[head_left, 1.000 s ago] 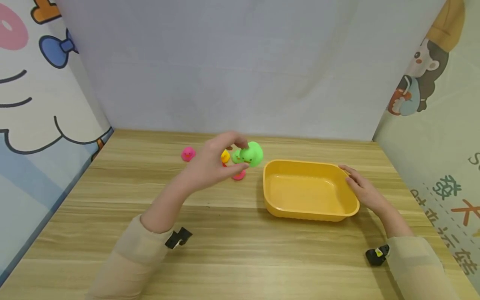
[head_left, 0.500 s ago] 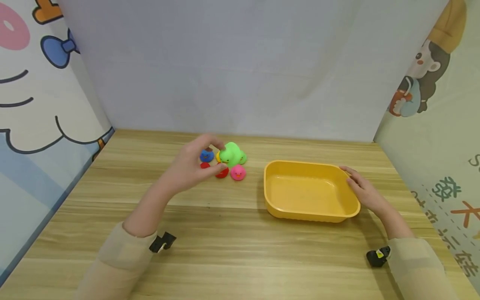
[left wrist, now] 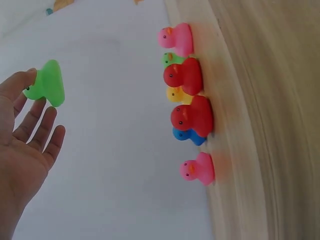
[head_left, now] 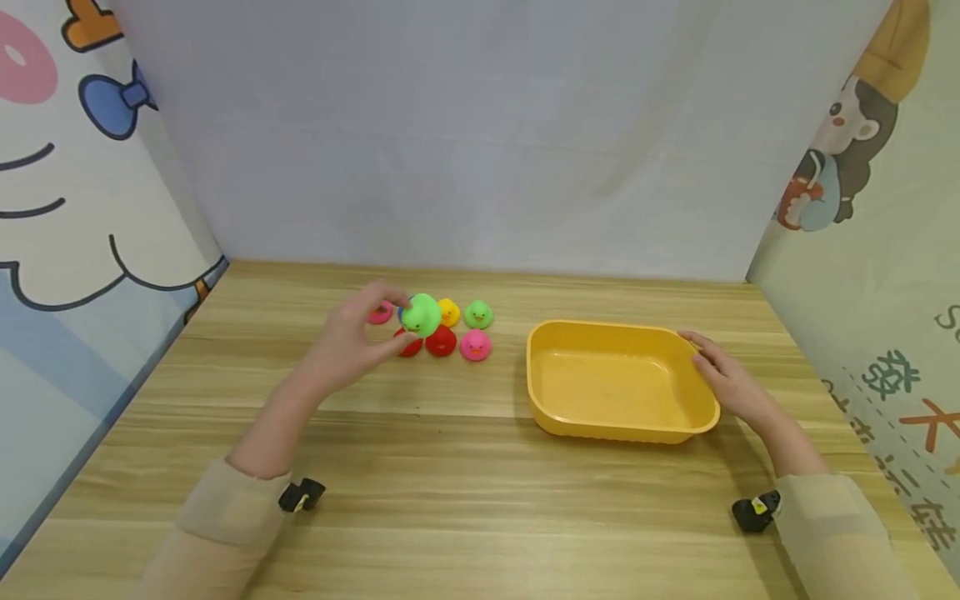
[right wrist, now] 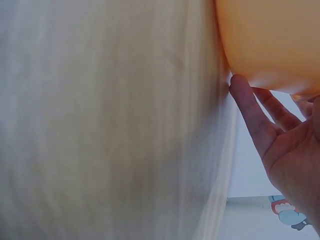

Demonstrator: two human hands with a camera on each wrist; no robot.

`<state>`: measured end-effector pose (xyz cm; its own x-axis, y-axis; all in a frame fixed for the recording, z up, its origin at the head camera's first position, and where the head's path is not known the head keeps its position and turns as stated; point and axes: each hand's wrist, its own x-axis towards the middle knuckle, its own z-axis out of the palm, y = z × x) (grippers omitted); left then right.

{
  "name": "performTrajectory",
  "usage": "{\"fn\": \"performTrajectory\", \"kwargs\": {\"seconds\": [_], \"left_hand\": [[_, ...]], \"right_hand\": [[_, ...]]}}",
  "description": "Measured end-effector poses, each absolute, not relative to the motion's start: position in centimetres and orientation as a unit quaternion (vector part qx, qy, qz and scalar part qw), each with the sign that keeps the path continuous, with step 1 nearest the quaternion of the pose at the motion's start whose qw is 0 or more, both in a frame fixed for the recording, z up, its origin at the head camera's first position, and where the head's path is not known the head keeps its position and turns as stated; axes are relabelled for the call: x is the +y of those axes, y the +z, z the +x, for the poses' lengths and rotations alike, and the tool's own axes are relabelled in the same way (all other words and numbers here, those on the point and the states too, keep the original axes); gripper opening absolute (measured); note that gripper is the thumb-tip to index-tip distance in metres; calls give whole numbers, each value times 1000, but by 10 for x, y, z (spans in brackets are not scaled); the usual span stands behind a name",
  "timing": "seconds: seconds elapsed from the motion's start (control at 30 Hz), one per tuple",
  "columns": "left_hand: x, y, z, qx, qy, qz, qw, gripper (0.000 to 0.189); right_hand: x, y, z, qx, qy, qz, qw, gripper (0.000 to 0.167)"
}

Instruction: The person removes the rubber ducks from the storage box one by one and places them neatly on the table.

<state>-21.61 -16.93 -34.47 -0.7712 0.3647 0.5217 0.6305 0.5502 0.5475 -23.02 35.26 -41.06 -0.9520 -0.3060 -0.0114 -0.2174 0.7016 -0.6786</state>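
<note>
My left hand (head_left: 348,342) pinches a green rubber duck (head_left: 422,317) between thumb and fingers. In the left wrist view this duck (left wrist: 49,84) is held up off the table. Below it in the head view stand two red ducks (head_left: 441,341), a yellow duck (head_left: 448,312), a smaller green duck (head_left: 478,314) and a pink duck (head_left: 476,344). Another pink duck (head_left: 381,312) is partly behind my fingers, and a blue duck (left wrist: 190,135) is mostly hidden in the head view. My right hand (head_left: 731,385) grips the right rim of a yellow basin (head_left: 622,429).
The wooden table (head_left: 480,508) reaches back to a pale cloth backdrop (head_left: 480,142). Printed cartoon panels stand at the left (head_left: 67,250) and right. Inside the basin only its bare floor shows. A small black device sits at each sleeve cuff.
My left hand has carried the green duck leftward, from near the basin to over the blue duck, uncovering the yellow, red and small green ducks. My right hand stays on the basin.
</note>
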Motion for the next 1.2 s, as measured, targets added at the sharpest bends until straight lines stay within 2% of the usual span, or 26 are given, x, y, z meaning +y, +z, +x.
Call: {"fn": "performTrajectory", "kwargs": {"seconds": [0.47, 0.7, 1.2], "left_hand": [[-195, -375, -227, -873, -368, -269, 174, 40], [-207, -385, -233, -875, -368, -264, 170, 35], [-235, -401, -251, -913, -351, -197, 72, 31]], "right_hand": [[351, -408, -230, 917, -366, -147, 64, 49], [351, -408, -230, 916, -368, -148, 64, 49], [350, -405, -228, 917, -366, -143, 67, 50]]}}
